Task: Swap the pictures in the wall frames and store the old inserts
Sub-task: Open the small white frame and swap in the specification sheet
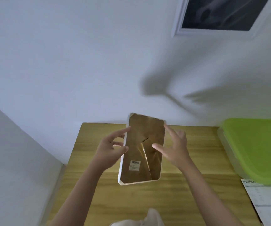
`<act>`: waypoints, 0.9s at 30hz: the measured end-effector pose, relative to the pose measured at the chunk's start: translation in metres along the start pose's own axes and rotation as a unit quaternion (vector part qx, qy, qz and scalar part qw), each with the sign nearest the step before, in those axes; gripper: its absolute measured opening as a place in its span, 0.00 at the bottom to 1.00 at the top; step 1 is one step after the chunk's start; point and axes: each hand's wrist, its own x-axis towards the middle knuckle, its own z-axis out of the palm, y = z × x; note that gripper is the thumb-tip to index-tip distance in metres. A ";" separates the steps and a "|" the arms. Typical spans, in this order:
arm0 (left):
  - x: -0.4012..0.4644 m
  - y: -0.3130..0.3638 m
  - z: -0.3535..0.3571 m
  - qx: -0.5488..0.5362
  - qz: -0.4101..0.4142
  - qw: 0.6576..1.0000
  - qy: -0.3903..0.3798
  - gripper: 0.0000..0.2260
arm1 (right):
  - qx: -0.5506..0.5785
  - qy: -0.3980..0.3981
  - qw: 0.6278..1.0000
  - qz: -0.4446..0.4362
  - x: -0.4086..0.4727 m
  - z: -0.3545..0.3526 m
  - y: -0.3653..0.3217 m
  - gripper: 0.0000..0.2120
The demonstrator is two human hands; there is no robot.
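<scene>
A small white picture frame [139,162] is held back side up above the wooden table [188,185]. Its brown backing board shows a fold-out stand and a small barcode label. My left hand [110,150] grips the frame's left edge with thumb and fingers. My right hand [175,147] hovers over the frame's right side with fingers spread, the thumb resting near the backing board and one fingertip at the upper right corner. A second white frame [219,17] with a dark picture hangs on the wall at the upper right.
A storage box with a green lid [258,149] sits on the table's right side. A printed paper sheet [270,203] lies in front of it. Pale cloth [147,219] shows at the bottom edge. White walls meet at a corner on the left.
</scene>
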 end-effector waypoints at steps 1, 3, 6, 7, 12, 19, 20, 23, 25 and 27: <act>-0.002 0.011 0.001 0.010 0.017 1.000 0.014 0.25 | 0.004 0.023 0.999 -0.038 -0.004 -0.006 -0.013 0.34; -0.005 0.030 0.003 0.007 0.044 0.998 0.041 0.24 | 0.047 0.021 0.993 -0.102 -0.013 -0.016 -0.039 0.28; -0.013 0.055 0.010 -0.016 0.054 0.995 0.083 0.21 | 0.113 -0.048 0.983 -0.138 -0.027 -0.024 -0.072 0.25; -0.015 0.062 0.013 -0.021 0.057 0.994 0.096 0.20 | 0.125 -0.058 0.980 -0.146 -0.030 -0.026 -0.079 0.25; -0.027 0.079 0.027 -0.043 0.062 0.990 0.123 0.14 | 0.185 -0.075 0.963 -0.181 -0.031 -0.033 -0.091 0.27; -0.039 0.076 0.045 -0.057 0.082 0.991 0.090 0.20 | 0.274 -0.025 0.955 -0.109 -0.031 -0.027 -0.092 0.25; -0.040 0.075 0.046 -0.054 0.091 0.991 0.083 0.21 | 0.295 -0.010 0.951 -0.093 -0.031 -0.027 -0.092 0.24; -0.037 0.072 0.046 -0.053 0.109 0.991 0.052 0.22 | 0.334 0.029 0.941 -0.049 -0.031 -0.028 -0.090 0.22; -0.033 0.067 0.043 -0.054 0.100 0.993 0.044 0.20 | 0.345 0.056 0.937 -0.023 -0.031 -0.029 -0.088 0.22; -0.027 0.060 0.036 0.008 0.081 0.993 0.080 0.17 | 0.331 0.084 0.940 -0.019 -0.031 -0.030 -0.084 0.22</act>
